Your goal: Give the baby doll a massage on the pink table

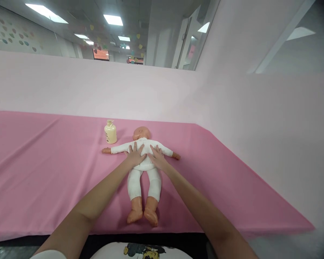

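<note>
A baby doll (145, 164) with a white cloth body lies on its back on a pink-covered table (56, 172), arms stretched out to the sides and bare feet toward me. Flat on its chest, on the left side, rests my left hand (135, 157) with fingers spread. My right hand (157, 158) lies on the right side of the chest, also with its fingers apart. The thumbs of both hands come close together at the middle of the torso. Neither hand grips anything.
A cream pump bottle (110, 132) stands on the pink cover, left of the doll's head. Behind the table rises a pale wall (97, 86) with a window (78, 32) above it. Another wall (272, 133) closes off the right side.
</note>
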`<state>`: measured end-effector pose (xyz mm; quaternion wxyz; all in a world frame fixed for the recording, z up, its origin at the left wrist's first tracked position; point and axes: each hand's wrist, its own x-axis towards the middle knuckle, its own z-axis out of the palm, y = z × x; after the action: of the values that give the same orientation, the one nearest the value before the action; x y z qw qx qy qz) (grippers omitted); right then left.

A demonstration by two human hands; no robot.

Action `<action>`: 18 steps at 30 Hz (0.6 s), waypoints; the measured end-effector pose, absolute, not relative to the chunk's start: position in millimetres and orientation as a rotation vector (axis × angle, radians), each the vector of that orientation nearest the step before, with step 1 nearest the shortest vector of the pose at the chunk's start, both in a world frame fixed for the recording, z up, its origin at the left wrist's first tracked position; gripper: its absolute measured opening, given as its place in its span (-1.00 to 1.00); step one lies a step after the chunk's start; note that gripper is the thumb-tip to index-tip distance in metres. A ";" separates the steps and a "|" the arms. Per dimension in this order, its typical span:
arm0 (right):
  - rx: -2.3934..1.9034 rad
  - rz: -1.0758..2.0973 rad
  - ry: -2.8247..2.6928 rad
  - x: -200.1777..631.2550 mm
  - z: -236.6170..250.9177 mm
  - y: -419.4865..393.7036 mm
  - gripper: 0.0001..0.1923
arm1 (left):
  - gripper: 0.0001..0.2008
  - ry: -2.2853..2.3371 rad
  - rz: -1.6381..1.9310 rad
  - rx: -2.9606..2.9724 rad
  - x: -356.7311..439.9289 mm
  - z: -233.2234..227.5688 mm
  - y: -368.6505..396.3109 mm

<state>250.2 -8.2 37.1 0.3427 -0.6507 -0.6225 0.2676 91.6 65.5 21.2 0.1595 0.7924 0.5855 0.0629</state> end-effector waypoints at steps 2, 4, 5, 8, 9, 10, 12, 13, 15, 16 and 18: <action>-1.782 0.624 -1.717 244.5 38.6 14.1 -0.33 | -0.29 1.672 0.233 2.254 91.2 17.4 63.7; -1.850 0.539 -1.833 239.6 37.4 30.3 -0.32 | -0.32 1.666 0.280 2.264 88.3 14.4 61.9; -1.861 0.480 -1.890 237.1 36.2 36.1 -0.32 | -0.33 1.660 0.294 2.274 85.8 13.7 61.3; -1.843 0.325 -2.071 229.3 30.7 45.6 -0.39 | -0.35 1.643 0.274 2.333 75.5 18.5 63.1; -1.845 0.298 -2.122 226.7 28.6 46.8 -0.41 | -0.35 1.634 0.255 2.370 71.6 23.1 65.5; -1.850 0.284 -2.161 224.4 26.4 47.5 -0.43 | -0.35 1.613 0.236 2.417 67.8 29.3 69.0; -1.863 0.277 -2.203 221.5 22.4 47.9 -0.43 | -0.40 1.513 0.229 2.530 60.4 46.3 79.6; -1.865 0.277 -2.212 220.9 20.7 48.0 -0.43 | -0.46 1.434 0.249 2.582 56.7 56.4 86.6; -1.858 0.279 -2.222 221.6 18.2 48.2 -0.41 | -0.60 1.335 0.416 2.671 48.3 77.6 103.7; -1.852 0.282 -2.223 222.5 17.3 48.4 -0.40 | -0.60 1.389 0.550 2.698 43.2 87.7 113.3; -1.837 0.296 -2.226 225.0 16.3 49.1 -0.40 | -0.55 1.650 0.814 2.684 30.1 104.3 133.8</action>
<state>225.0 49.1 16.3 0.1195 -0.6287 -0.7617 0.1014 30.1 133.8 104.3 -0.0562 0.8236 0.5062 0.2498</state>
